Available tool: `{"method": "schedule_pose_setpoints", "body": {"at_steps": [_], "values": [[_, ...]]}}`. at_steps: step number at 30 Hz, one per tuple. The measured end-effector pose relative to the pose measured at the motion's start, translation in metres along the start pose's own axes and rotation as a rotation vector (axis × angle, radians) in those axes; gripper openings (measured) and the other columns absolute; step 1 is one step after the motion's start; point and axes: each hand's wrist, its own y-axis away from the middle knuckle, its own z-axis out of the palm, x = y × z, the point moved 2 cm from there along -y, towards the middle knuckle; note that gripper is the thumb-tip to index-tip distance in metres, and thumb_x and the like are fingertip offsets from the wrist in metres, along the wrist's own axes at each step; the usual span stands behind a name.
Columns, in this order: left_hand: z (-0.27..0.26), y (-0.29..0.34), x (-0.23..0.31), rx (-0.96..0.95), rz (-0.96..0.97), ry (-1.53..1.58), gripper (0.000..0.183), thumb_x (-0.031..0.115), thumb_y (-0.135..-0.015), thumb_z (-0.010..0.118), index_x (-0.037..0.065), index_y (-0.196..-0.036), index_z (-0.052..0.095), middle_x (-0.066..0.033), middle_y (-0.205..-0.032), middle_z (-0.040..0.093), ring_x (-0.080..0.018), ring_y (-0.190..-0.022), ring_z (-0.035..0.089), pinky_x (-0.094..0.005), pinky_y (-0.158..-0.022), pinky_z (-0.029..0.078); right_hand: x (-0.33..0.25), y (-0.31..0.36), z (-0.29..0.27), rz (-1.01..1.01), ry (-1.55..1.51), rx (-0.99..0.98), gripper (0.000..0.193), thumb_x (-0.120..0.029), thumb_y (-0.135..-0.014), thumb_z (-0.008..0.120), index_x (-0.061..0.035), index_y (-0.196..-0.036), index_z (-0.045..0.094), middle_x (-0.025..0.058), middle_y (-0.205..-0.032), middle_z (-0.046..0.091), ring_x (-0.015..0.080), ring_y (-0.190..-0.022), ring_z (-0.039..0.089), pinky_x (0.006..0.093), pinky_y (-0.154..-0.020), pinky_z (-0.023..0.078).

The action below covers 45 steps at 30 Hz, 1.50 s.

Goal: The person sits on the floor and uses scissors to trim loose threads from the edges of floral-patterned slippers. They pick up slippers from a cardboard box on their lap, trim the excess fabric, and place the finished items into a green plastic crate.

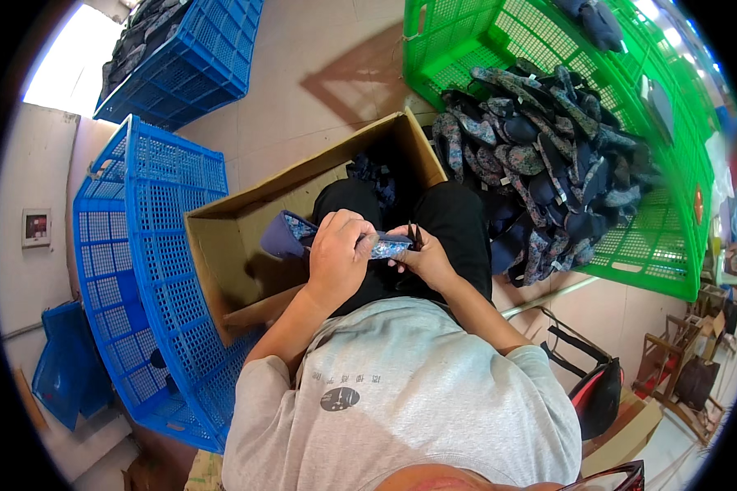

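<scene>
Over my lap, a navy fabric shoe upper (pixel 280 237) with a floral-patterned lining stretches between both hands. My left hand (pixel 341 250) is closed on its middle, and the wide navy end sticks out to the left. My right hand (pixel 427 260) pinches the narrow floral end. Small dark thread snips (pixel 415 235) poke up from the right hand's fingers; their grip is mostly hidden. A cardboard box (pixel 250 204) lies around my knees, with dark patterned cloth pieces (pixel 372 178) inside at its far side.
A green plastic crate (pixel 630 274) heaped with similar fabric pieces (pixel 540 164) stands at the right. Blue mesh crates (pixel 151 204) line the left, another blue crate (pixel 213 61) behind them. A black-and-red bag (pixel 602 397) rests at the lower right near wooden stools (pixel 671 368).
</scene>
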Motion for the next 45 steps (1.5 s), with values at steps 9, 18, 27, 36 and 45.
{"method": "schedule_pose_setpoints", "body": {"at_steps": [9, 18, 27, 36, 45], "values": [[0.016, 0.001, -0.013, 0.021, -0.112, 0.067, 0.007, 0.002, -0.09, 0.06, 0.002, -0.088, 0.053, -0.0112, -0.08, 0.053, -0.0264, -0.07, 0.054, -0.0339, -0.065, 0.045, -0.044, 0.01, -0.038, -0.155, 0.628, -0.248, 0.045, -0.015, -0.094, 0.063, -0.0081, -0.137, 0.053, 0.0075, -0.11, 0.063, 0.0147, -0.09, 0.057, 0.028, -0.08, 0.047], [0.022, -0.004, -0.024, -0.034, -0.248, 0.237, 0.006, 0.001, -0.092, 0.058, 0.002, -0.088, 0.054, -0.0073, -0.08, 0.053, -0.0159, -0.068, 0.051, -0.0286, -0.064, 0.043, -0.069, 0.005, -0.025, -0.303, 0.902, -0.221, 0.047, -0.033, -0.099, 0.053, -0.0129, -0.142, 0.051, 0.0127, -0.106, 0.067, 0.0302, -0.09, 0.054, 0.039, -0.085, 0.043], [0.026, -0.007, -0.022, -0.053, -0.243, 0.21, 0.005, 0.003, -0.092, 0.059, 0.001, -0.09, 0.056, -0.0078, -0.08, 0.054, -0.0174, -0.069, 0.053, -0.029, -0.066, 0.044, -0.076, -0.005, -0.011, -0.256, 1.041, -0.204, 0.037, -0.033, -0.088, 0.069, -0.0189, -0.122, 0.069, 0.0163, -0.086, 0.06, 0.0316, -0.084, 0.057, 0.0406, -0.077, 0.045], [0.03, -0.005, -0.022, -0.042, -0.246, 0.21, 0.003, 0.002, -0.092, 0.059, 0.001, -0.091, 0.056, -0.0075, -0.079, 0.054, -0.016, -0.068, 0.053, -0.0288, -0.064, 0.044, -0.087, -0.003, 0.003, -0.251, 1.189, -0.166, 0.031, -0.033, -0.088, 0.068, -0.021, -0.117, 0.071, 0.0151, -0.085, 0.059, 0.0323, -0.085, 0.058, 0.0406, -0.076, 0.047], [0.034, -0.005, -0.025, -0.016, -0.248, 0.203, 0.003, 0.001, -0.091, 0.06, 0.001, -0.091, 0.057, -0.0079, -0.08, 0.056, -0.0171, -0.069, 0.055, -0.0288, -0.065, 0.045, -0.079, -0.009, -0.002, -0.325, 1.119, -0.153, 0.029, -0.033, -0.088, 0.068, -0.0203, -0.113, 0.073, 0.0153, -0.085, 0.061, 0.0327, -0.084, 0.058, 0.0414, -0.074, 0.047]]}}
